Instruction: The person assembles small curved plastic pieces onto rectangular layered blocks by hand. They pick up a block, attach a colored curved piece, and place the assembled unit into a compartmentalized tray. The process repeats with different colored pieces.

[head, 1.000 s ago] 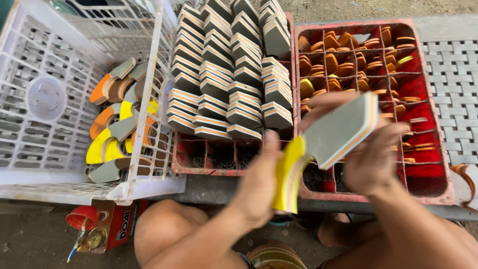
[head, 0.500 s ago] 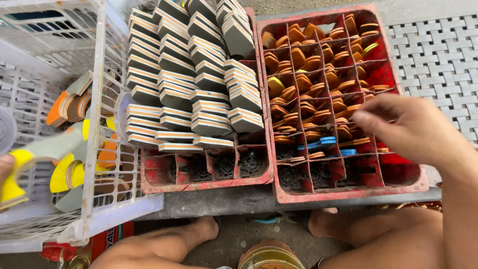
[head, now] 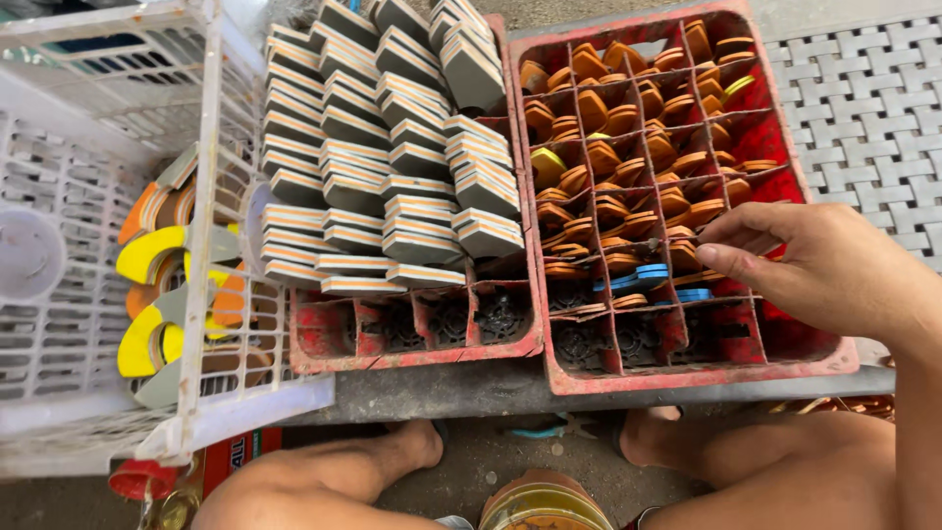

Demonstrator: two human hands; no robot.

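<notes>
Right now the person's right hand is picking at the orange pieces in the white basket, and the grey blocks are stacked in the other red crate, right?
Not quite. In the head view the right hand is picking at the orange pieces in the red divided crate, not in the white basket. The grey blocks are indeed stacked in the other red crate.

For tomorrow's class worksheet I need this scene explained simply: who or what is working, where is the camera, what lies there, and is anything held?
No machine here: a person works with bare hands, filmed by a camera worn on the head, looking down past their knees. Only the right hand shows; its fingertips reach into the right red crate, among orange curved pieces and a few blue pieces. Whether it pinches one I cannot tell. The left red crate holds stacked grey wedge blocks. The white basket holds yellow, orange and grey pieces. The left hand is out of view.
</notes>
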